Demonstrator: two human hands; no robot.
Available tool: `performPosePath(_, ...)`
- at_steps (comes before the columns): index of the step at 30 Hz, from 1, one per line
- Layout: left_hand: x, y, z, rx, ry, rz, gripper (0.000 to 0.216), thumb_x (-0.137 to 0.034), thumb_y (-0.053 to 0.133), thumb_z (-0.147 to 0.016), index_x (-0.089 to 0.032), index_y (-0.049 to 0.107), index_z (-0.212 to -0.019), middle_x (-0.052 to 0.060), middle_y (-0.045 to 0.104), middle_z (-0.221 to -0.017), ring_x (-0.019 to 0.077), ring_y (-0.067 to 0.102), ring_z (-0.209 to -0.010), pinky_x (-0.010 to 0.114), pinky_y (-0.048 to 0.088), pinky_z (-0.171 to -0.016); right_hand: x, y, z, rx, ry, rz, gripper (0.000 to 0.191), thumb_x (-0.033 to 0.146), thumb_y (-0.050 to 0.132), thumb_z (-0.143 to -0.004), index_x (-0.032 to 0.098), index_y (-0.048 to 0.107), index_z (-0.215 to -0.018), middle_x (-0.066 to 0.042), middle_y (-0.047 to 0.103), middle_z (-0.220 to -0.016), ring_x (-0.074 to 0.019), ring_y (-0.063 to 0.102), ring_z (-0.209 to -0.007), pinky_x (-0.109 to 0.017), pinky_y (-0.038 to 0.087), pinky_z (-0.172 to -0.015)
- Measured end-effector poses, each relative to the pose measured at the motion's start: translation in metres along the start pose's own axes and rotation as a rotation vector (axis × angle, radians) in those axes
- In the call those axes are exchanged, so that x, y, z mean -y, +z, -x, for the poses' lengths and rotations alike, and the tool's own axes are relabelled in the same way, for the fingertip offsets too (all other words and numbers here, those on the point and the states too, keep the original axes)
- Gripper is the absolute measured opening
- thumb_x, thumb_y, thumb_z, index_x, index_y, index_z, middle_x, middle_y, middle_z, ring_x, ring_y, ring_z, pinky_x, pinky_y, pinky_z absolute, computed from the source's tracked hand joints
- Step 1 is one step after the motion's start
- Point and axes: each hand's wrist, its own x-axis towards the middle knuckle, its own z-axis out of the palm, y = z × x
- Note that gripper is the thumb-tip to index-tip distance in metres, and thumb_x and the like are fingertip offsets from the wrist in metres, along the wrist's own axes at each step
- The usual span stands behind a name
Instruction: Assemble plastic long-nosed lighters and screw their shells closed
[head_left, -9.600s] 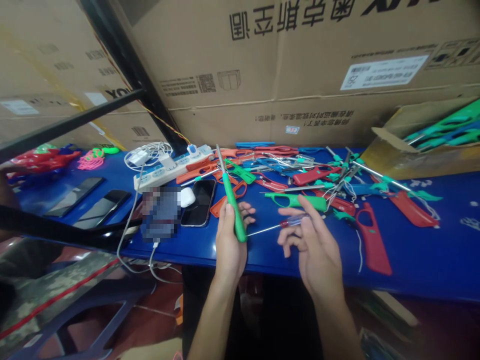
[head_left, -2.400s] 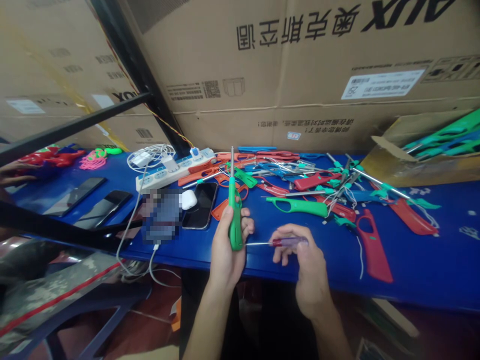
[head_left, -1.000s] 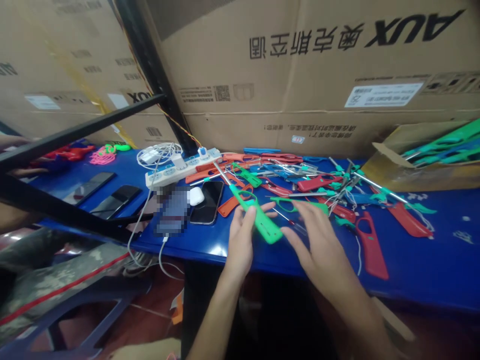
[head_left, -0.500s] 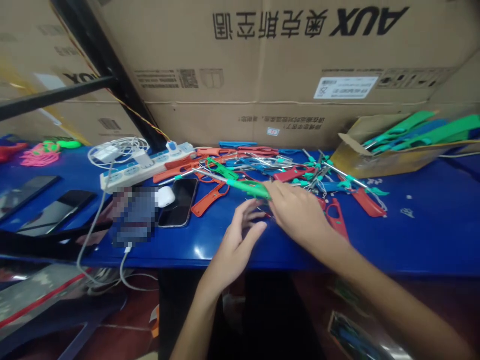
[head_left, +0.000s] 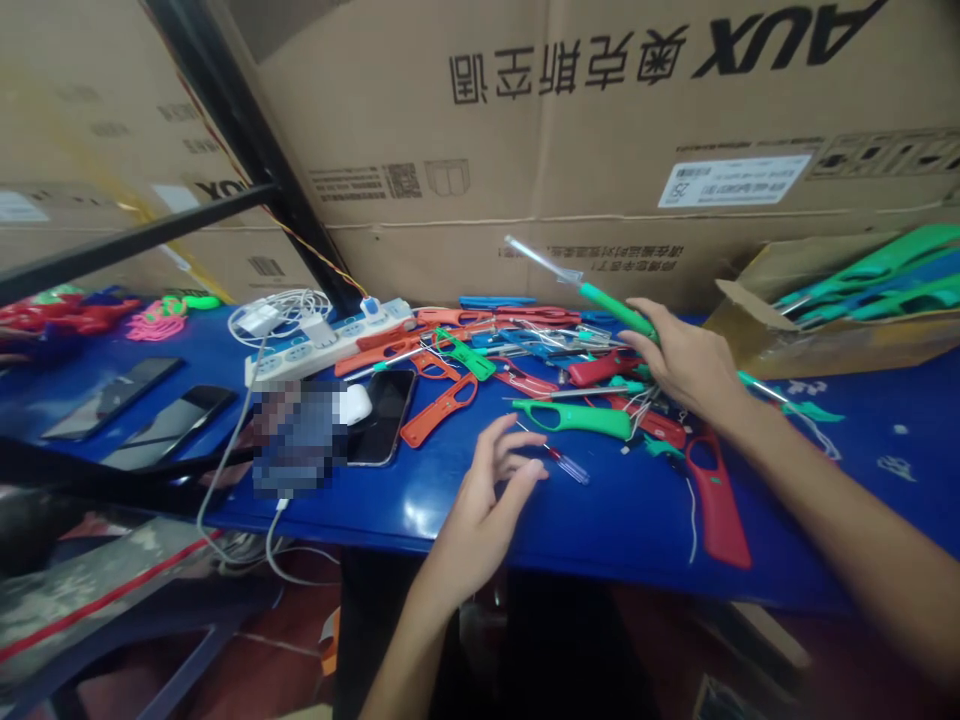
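Observation:
In the head view my right hand [head_left: 686, 365] is closed round a green long-neck lighter [head_left: 619, 310], raised above the pile with its metal tube pointing up and left. My left hand [head_left: 499, 485] hovers over the front of the table with fingers apart and slightly curled, holding nothing. A small screwdriver [head_left: 571, 468] with a clear purplish handle lies just right of its fingertips. Between my hands rests a green lighter shell half [head_left: 581, 418]. Red shell pieces [head_left: 720, 510], metal tubes and white wires lie under and beside my right forearm.
An opened carton [head_left: 847, 340] of green and blue lighters stands at the right. Orange shells [head_left: 442, 410], a power strip [head_left: 330, 345] and phones [head_left: 382, 415] lie leftward on the blue table [head_left: 420, 500]. Large cardboard boxes [head_left: 525, 180] rise behind, beside a black metal frame [head_left: 262, 130].
My right hand has moved right and up with the green lighter, away from my left hand. The left hand stays nearly in place. The view has shifted slightly.

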Motion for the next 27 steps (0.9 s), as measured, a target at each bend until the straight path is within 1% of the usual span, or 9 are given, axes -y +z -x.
performPosePath(2, 0.0, 0.0, 0.0, -0.003, 0.004, -0.033, 0.05, -0.028, 0.064, -0.097, -0.027, 0.047, -0.144, 0.011, 0.066, -0.129, 0.0203, 0.069, -0.099, 0.034, 0.049, -0.092, 0.0, -0.002, 0.004, -0.046, 0.0, -0.07, 0.045, 0.043, 0.04, -0.104, 0.019, 0.052, -0.14, -0.015, 0.071, -0.119, -0.029, 0.068, -0.096, -0.036, 0.044, -0.07)
performPosePath(4, 0.0, 0.0, 0.001, 0.005, 0.008, -0.082, 0.049, -0.03, 0.06, -0.099, -0.027, 0.043, -0.145, 0.011, 0.065, -0.13, 0.0199, 0.069, -0.1, 0.034, 0.049, -0.091, 0.001, -0.003, 0.007, -0.054, 0.034, -0.094, 0.042, 0.04, 0.041, -0.103, 0.017, 0.055, -0.135, -0.016, 0.07, -0.12, -0.0291, 0.068, -0.096, -0.036, 0.043, -0.069)
performPosePath(8, 0.0, 0.0, 0.001, 0.005, 0.02, -0.117, 0.049, -0.033, 0.059, -0.1, -0.027, 0.041, -0.145, 0.011, 0.065, -0.13, 0.0195, 0.069, -0.099, 0.034, 0.049, -0.091, 0.005, -0.005, 0.009, -0.014, 0.106, 0.01, 0.042, 0.041, 0.049, -0.097, 0.015, 0.06, -0.128, -0.013, 0.075, -0.094, -0.0277, 0.067, -0.077, -0.032, 0.033, -0.06)
performPosePath(11, 0.001, -0.001, 0.0, 0.0, 0.025, -0.116, 0.049, -0.035, 0.058, -0.1, -0.027, 0.04, -0.145, 0.011, 0.065, -0.129, 0.0191, 0.07, -0.098, 0.034, 0.049, -0.089, 0.01, -0.005, 0.012, 0.05, 0.072, 0.143, 0.042, 0.052, 0.049, -0.096, 0.017, 0.071, -0.107, -0.011, 0.073, -0.078, -0.0255, 0.065, -0.07, -0.03, 0.024, -0.058)
performPosePath(13, 0.001, -0.001, 0.0, 0.0, 0.028, -0.125, 0.048, -0.035, 0.057, -0.101, -0.027, 0.04, -0.144, 0.01, 0.065, -0.129, 0.0186, 0.07, -0.097, 0.034, 0.049, -0.089, 0.014, -0.005, 0.014, 0.102, 0.062, 0.214, 0.046, 0.056, 0.049, -0.095, 0.018, 0.073, -0.093, -0.011, 0.073, -0.074, -0.0247, 0.065, -0.069, -0.03, 0.021, -0.057)
performPosePath(14, 0.001, -0.001, 0.0, 0.001, 0.029, -0.131, 0.048, -0.036, 0.057, -0.101, -0.027, 0.039, -0.144, 0.01, 0.065, -0.129, 0.0185, 0.07, -0.097, 0.034, 0.049, -0.088, 0.015, -0.005, 0.015, 0.122, 0.062, 0.237, 0.047, 0.057, 0.049, -0.095, 0.018, 0.074, -0.091, -0.011, 0.073, -0.074, -0.0248, 0.065, -0.069, -0.031, 0.02, -0.058)
performPosePath(18, 0.002, -0.002, 0.0, 0.012, 0.025, -0.179, 0.047, -0.038, 0.055, -0.102, -0.026, 0.038, -0.144, 0.01, 0.065, -0.128, 0.0186, 0.069, -0.097, 0.035, 0.049, -0.089, 0.017, -0.007, 0.016, 0.151, 0.07, 0.277, 0.047, 0.058, 0.05, -0.093, 0.019, 0.077, -0.096, -0.011, 0.076, -0.078, -0.0271, 0.067, -0.072, -0.03, 0.019, -0.058)
performPosePath(22, 0.002, -0.003, -0.001, 0.029, 0.027, -0.214, 0.047, -0.04, 0.053, -0.102, -0.026, 0.036, -0.144, 0.009, 0.064, -0.127, 0.0183, 0.068, -0.097, 0.037, 0.05, -0.091, 0.017, -0.009, 0.016, 0.174, 0.052, 0.286, 0.044, 0.054, 0.049, -0.093, 0.021, 0.078, -0.102, -0.011, 0.077, -0.081, -0.0278, 0.068, -0.074, -0.029, 0.021, -0.058)
performPosePath(27, 0.002, -0.003, -0.001, 0.037, 0.037, -0.212, 0.046, -0.04, 0.052, -0.103, -0.025, 0.036, -0.144, 0.009, 0.064, -0.127, 0.0176, 0.068, -0.097, 0.036, 0.05, -0.09, 0.016, -0.01, 0.016, 0.201, 0.063, 0.287, 0.042, 0.052, 0.049, -0.092, 0.024, 0.078, -0.104, -0.011, 0.078, -0.084, -0.0291, 0.069, -0.077, -0.03, 0.022, -0.058)
